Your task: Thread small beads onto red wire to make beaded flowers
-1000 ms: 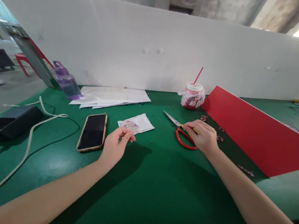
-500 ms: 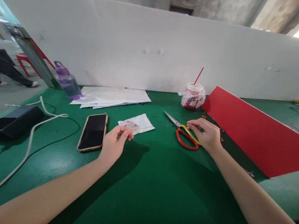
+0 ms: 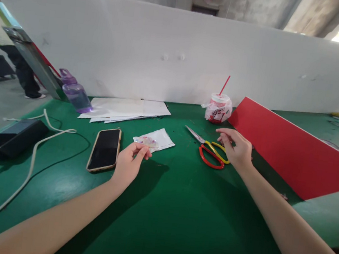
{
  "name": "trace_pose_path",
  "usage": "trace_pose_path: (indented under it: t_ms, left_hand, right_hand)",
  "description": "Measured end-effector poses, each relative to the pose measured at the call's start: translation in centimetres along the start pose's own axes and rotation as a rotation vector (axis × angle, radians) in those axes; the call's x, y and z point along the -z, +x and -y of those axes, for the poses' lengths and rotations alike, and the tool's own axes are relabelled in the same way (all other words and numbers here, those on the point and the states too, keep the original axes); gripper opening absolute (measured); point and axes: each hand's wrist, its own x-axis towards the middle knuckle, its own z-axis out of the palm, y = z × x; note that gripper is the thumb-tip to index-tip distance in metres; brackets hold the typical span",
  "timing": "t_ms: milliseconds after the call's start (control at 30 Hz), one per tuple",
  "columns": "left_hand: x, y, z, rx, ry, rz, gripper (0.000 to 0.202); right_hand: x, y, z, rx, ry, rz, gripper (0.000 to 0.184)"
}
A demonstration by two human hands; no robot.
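My left hand [image 3: 131, 159] is closed in a pinch on a thin needle-like strand [image 3: 162, 146], which sticks out to the right over a small white packet [image 3: 163, 138]. Small pinkish beads [image 3: 149, 141] show in a clear part of that packet. My right hand [image 3: 236, 147] hovers just right of the scissors, its index finger stretched out and the other fingers loosely bent; I see nothing in it. The scissors [image 3: 210, 148], with one red and one yellow handle, lie on the green table, blades pointing to the far left.
Left of my left hand lies a phone [image 3: 105, 150]; farther left are a black device [image 3: 13, 136] and its white cable [image 3: 34, 160]. Behind stand a purple bottle [image 3: 76, 93], paper sheets [image 3: 128, 109] and a bagged cup [image 3: 218, 110]. A red board [image 3: 293, 152] leans at right.
My right hand has lifted slightly away from the scissors' handles and its index finger has straightened. My left hand keeps its pinch. A person at far left has moved.
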Motion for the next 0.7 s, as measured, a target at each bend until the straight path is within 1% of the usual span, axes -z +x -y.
trace_pose_path:
  t_ms: [100, 233, 300, 400, 467, 567, 700]
  left_hand:
    - [0.0, -0.1, -0.2, -0.018, 0.005, 0.048, 0.023]
    - [0.0, -0.5, -0.7, -0.103, 0.140, 0.150, 0.022]
    - [-0.1, -0.7, -0.9, -0.213, 0.204, 0.198, 0.018]
    - [-0.4, -1.2, -1.1, -0.492, 0.258, 0.300, 0.010]
    - [-0.7, -1.5, -1.3, -0.645, 0.296, 0.387, 0.006]
    - [-0.9, -2.0, -1.5, -0.759, 0.358, 0.500, 0.004]
    - [-0.8, -2.4, -1.8, -0.824, 0.398, 0.651, 0.007]
  right_hand:
    - [0.1, 0.1, 0.2, -0.065, 0.014, 0.007, 0.033]
    - [0.1, 0.3, -0.1, -0.121, -0.008, 0.002, 0.037]
    - [0.1, 0.3, -0.2, -0.136, 0.018, 0.002, 0.039]
    - [-0.1, 0.3, -0.3, -0.148, 0.072, 0.017, 0.041]
    - [-0.2, 0.2, -0.2, -0.139, 0.081, 0.054, 0.043]
    - [-0.4, 0.1, -0.1, -0.095, 0.073, 0.127, 0.045]
    - [-1.0, -0.2, -0.5, 0.002, 0.026, 0.191, 0.051]
